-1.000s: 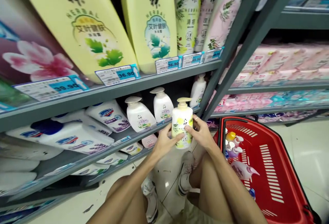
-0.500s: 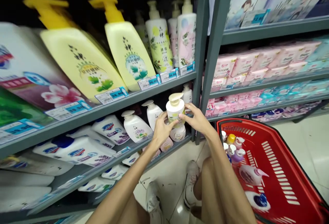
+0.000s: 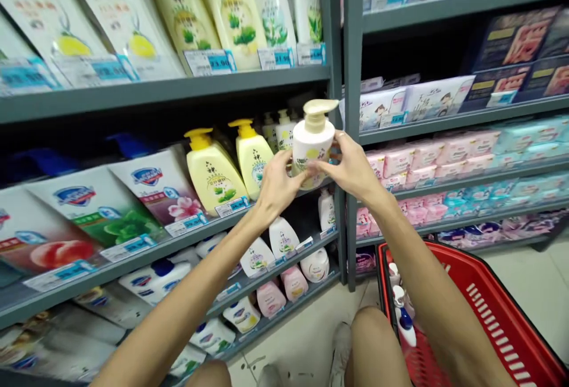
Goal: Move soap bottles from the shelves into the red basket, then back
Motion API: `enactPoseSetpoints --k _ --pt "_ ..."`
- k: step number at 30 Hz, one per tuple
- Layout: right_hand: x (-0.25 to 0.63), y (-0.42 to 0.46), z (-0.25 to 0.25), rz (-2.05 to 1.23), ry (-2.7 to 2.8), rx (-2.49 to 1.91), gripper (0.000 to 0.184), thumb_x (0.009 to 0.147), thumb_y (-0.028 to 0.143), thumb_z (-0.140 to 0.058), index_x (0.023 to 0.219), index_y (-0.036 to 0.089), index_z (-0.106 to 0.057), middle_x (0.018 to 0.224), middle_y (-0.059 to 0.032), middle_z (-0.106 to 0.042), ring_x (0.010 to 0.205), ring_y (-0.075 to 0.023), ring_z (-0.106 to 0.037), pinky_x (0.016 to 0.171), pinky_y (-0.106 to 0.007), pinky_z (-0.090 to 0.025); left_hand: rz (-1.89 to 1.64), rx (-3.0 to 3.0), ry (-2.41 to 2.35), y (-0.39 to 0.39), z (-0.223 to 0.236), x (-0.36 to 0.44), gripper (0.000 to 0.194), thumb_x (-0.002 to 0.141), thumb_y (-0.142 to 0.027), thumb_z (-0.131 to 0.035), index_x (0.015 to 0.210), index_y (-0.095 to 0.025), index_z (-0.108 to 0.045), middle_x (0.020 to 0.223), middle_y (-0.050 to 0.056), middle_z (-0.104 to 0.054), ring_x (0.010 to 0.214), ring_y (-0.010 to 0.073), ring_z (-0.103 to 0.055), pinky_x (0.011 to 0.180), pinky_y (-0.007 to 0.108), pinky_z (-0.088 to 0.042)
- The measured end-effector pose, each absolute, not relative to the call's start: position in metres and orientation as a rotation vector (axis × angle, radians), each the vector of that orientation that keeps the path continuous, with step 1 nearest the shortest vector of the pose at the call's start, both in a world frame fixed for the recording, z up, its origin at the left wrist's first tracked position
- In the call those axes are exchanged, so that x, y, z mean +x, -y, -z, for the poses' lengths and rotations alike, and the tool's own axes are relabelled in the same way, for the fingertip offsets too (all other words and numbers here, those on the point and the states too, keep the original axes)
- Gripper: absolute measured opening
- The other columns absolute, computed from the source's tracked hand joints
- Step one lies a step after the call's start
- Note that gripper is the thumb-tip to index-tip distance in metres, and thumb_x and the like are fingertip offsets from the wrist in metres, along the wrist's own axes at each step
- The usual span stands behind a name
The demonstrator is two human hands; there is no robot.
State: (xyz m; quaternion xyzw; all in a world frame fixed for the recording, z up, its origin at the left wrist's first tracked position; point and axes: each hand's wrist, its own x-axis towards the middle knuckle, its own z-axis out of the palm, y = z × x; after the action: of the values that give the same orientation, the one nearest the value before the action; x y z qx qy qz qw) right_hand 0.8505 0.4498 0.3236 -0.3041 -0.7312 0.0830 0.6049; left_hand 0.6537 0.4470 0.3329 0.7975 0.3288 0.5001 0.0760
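A white pump bottle (image 3: 313, 138) with a cream pump head and a yellow-green label is held upright in front of the shelves. My left hand (image 3: 281, 185) grips it from the left side, thumb across its front. From the right, my right hand (image 3: 349, 165) wraps round it, its thumb also over the label. The fingers cover part of the label. Just behind the bottle, similar pump bottles (image 3: 284, 129) stand on the middle shelf, beside two yellow pump bottles (image 3: 216, 170) with price tags below.
A red shopping basket (image 3: 484, 280) with several bottles in it stands on the floor at the right. Lower shelves hold white and pink bottles (image 3: 270, 298). Pink and blue tissue packs (image 3: 427, 159) fill the right-hand rack. A grey upright post (image 3: 351, 215) divides the racks.
Both hands have lifted the pump bottle from near the lower shelf to the middle shelf's height, and it looks larger. The view has tilted up, showing a higher shelf of bottles.
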Motion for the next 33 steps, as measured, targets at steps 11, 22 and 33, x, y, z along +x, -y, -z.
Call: enactPoseSetpoints --k 11,22,33 --pt "0.828 -0.509 -0.351 -0.058 1.682 -0.663 0.059 0.091 0.047 -0.077 0.139 0.017 -0.059 0.135 -0.0159 -0.065 0.124 -0.0304 -0.060 0.110 -0.048 -0.050 -1.414 2.505 -1.227 -0.477 -0.400 0.652 0.062 0.079 -0.024 -0.078 0.136 -0.012 -0.057 0.133 0.019 -0.068 0.120 0.0325 -0.066 0.107 0.051 -0.053" --pt "0.818 -0.535 -0.332 -0.130 1.734 -0.832 0.055 0.089 0.040 -0.079 0.132 0.010 -0.061 0.126 -0.0164 -0.067 0.115 -0.0281 -0.062 0.103 -0.041 -0.049 -1.504 2.461 -1.428 -0.501 -0.397 0.647 0.028 0.088 -0.023 -0.071 0.114 -0.012 -0.073 0.113 0.014 -0.075 0.101 0.0263 -0.071 0.099 0.043 -0.056" --pt "0.792 -0.551 -0.317 -0.131 1.581 -1.067 0.061 0.096 0.033 -0.071 0.147 0.008 -0.051 0.138 -0.0226 -0.066 0.129 -0.0329 -0.063 0.111 -0.046 -0.049 -1.078 2.730 -1.771 -0.521 -0.389 0.655 0.037 0.094 -0.015 -0.060 0.130 -0.006 -0.064 0.125 0.022 -0.070 0.115 0.0303 -0.066 0.103 0.040 -0.051"
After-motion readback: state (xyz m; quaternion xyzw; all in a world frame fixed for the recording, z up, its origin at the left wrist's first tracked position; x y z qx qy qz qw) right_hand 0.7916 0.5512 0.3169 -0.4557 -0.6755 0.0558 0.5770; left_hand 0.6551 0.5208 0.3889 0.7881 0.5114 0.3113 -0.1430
